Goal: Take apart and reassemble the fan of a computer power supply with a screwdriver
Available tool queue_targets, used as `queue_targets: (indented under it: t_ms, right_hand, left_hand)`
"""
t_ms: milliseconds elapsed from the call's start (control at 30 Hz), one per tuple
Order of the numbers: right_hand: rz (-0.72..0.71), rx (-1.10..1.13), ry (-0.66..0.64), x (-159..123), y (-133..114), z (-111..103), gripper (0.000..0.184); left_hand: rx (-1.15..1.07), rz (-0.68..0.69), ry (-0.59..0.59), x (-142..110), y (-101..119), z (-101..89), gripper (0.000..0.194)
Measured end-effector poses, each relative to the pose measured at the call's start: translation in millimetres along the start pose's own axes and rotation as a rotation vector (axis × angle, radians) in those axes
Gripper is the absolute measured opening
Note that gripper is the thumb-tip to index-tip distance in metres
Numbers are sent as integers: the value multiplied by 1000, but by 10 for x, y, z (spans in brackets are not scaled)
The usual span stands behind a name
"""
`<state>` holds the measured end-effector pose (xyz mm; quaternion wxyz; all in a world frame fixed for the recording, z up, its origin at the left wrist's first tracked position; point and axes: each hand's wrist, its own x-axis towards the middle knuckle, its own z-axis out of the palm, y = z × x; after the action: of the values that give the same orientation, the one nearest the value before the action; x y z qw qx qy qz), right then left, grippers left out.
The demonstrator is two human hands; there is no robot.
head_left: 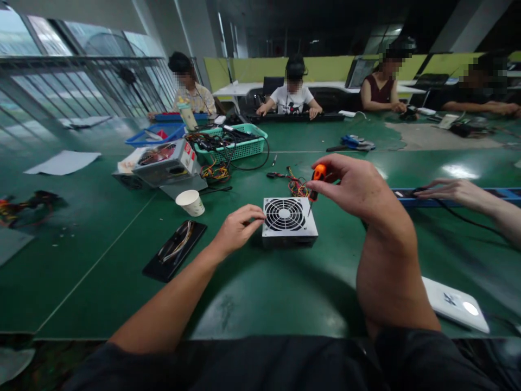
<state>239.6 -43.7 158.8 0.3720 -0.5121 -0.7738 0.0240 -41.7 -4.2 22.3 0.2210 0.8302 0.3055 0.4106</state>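
Note:
A silver computer power supply unit (309, 225) lies on the green table with its round fan grille (284, 214) facing up. At its left edge is my left hand (240, 229), thumb and fingertips pinched together close against the casing; whatever is between them is too small to tell. Above the unit's right side, my right hand (352, 182) grips an orange and black screwdriver (319, 174). Its shaft slants down to the right part of the top face; I cannot tell whether the tip sits in a screw. Coloured wires (299, 188) lie behind the unit.
Left stand a paper cup (190, 203), a black tray (174, 251) and other power supplies (169, 163). Behind is a green basket (244, 142) of cables. A co-worker's hand (451, 191) rests by a blue strip at right, near a white device (456, 304). Several people sit opposite.

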Motion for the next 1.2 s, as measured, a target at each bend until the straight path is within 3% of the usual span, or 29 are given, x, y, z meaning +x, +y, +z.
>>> queue_targets:
  t_ms: [133, 267, 400, 600, 667, 800, 967, 1067, 1200]
  right_hand:
    - [-11, 4, -136, -24, 30, -42, 23]
    - [-18, -18, -195, -30, 51, -40, 16]
    - [-41, -27, -245, -44, 23, -46, 15]
    - [-40, -23, -322, -45, -45, -29, 16]
    - [-36, -34, -334, -47, -68, -32, 17]
    - [-43, -20, -295, -36, -91, -27, 21]
    - [-49, 42, -39, 53, -51, 164, 32]
    - [-29, 105, 57, 132, 17, 419, 36]
    - [13, 241, 65, 211, 118, 778, 38]
  left_hand:
    - [-114, -84, -59, 149, 281, 111, 15]
    - [-100, -173, -78, 428, 415, 231, 17]
    - [-158, -292, -96, 635, 397, 424, 20]
    - [-198, -297, -169, 583, 278, 666, 17]
    - [-250, -332, -134, 573, 251, 659, 19]
    - [-420, -511, 67, 658, 105, 495, 25]
    - [-305, -516, 226, 764, -293, 192, 28]
    - [-203, -532, 195, 756, -515, 141, 29]
    - [-156, -550, 153, 722, -666, 224, 24]
